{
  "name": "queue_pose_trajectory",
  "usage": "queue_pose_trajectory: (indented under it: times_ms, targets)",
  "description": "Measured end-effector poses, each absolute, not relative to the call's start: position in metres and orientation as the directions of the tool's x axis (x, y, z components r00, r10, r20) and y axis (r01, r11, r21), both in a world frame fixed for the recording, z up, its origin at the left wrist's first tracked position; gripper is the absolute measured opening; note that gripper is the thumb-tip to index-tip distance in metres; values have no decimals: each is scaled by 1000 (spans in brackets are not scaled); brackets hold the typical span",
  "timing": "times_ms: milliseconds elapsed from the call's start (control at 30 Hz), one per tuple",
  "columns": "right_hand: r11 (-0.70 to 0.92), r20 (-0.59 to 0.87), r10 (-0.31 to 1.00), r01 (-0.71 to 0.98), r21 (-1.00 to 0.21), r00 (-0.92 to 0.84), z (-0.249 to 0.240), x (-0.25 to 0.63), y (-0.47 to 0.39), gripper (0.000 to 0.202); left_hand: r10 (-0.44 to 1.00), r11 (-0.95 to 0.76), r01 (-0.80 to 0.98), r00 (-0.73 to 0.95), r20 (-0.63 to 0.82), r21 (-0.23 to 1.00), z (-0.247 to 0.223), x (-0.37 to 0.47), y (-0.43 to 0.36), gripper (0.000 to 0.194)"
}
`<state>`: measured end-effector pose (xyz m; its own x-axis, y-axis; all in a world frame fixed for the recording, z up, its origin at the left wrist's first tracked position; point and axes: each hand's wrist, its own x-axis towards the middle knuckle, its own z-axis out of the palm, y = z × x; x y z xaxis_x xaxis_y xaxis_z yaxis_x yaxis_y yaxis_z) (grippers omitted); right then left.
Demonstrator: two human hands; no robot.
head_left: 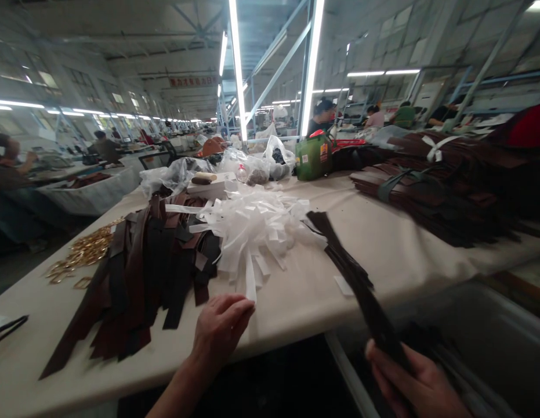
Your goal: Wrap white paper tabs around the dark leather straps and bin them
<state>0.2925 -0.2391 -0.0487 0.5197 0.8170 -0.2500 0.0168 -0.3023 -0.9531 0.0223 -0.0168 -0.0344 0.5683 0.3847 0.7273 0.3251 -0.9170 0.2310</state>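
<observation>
My left hand (221, 325) is at the table's front edge, thumb and fingers closed on the near end of a white strip (250, 281). That strip runs out of a loose pile of white strips (265, 226) in the middle of the table. My right hand (413, 377) is wrapped round a bundle of dark leather strips (368, 296), slightly blurred, which slants up and left over the table edge. Left of the white pile lie many dark brown and black leather strips (134, 273), fanned toward the front edge.
Gold metal buckles (91, 247) lie at the left. Tied stacks of brown leather strips (409, 180) stand at the right. A green container (313, 157) and plastic bags (239, 162) are at the back. Below the right edge is an open bin (491, 325). Other people work farther off.
</observation>
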Motion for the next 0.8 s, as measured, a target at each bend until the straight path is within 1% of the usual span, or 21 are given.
queue_pose_trajectory:
  times_ms: [67,133,233,300,367,400,433,467,500,533,567,600,633,667,733,800]
  targets:
    - [-264,-257,891,-33,-964,374,-42,263,-200,57,338,-935,300,585,737,191,-32,18,-29,14]
    - [-250,-250,931,-33,-968,267,-40,240,-168,53,307,-947,272,610,731,170,-30,17,-36,15]
    - [-254,-255,951,-26,-967,173,-42,217,-132,41,261,-963,220,649,715,152,-31,19,-41,15]
    - [-255,-257,955,-27,-966,148,-44,207,-115,35,242,-970,191,666,706,151,-34,20,-43,17]
    - [-249,-250,957,-23,-968,144,-44,201,-104,29,260,-966,179,667,698,188,-38,21,-46,17]
    - [-243,-243,958,-21,-970,149,-43,200,-100,26,306,-952,186,653,693,245,-40,20,-47,16]
    - [-234,-235,959,-20,-972,160,-41,199,-98,23,388,-919,206,624,678,336,-41,19,-49,14]
    - [-224,-224,959,-19,-974,172,-39,199,-97,21,507,-854,240,581,637,461,-41,19,-50,12]
    - [-213,-213,959,-19,-977,186,-37,201,-97,20,642,-747,269,533,551,608,-40,18,-50,11]
    - [-202,-202,959,-20,-979,200,-35,202,-98,19,761,-594,281,499,414,754,-39,18,-50,14]
    - [-193,-192,958,-18,-981,212,-32,205,-99,20,835,-411,273,495,240,870,-38,19,-50,19]
    - [-184,-182,958,-15,-983,223,-30,207,-100,20,849,-226,250,524,65,941,-37,20,-49,25]
    - [-176,-173,957,-10,-984,231,-29,208,-100,20,814,-62,219,575,-77,974,-36,23,-48,30]
    - [-168,-164,957,-3,-986,237,-27,210,-101,20,753,68,184,635,-171,981,-35,27,-47,36]
    - [-153,-145,959,17,-988,245,-25,211,-102,19,667,235,109,705,-241,966,-37,36,-46,44]
    - [-135,-122,961,34,-990,248,-23,211,-106,19,668,327,26,701,-251,945,-40,47,-47,46]
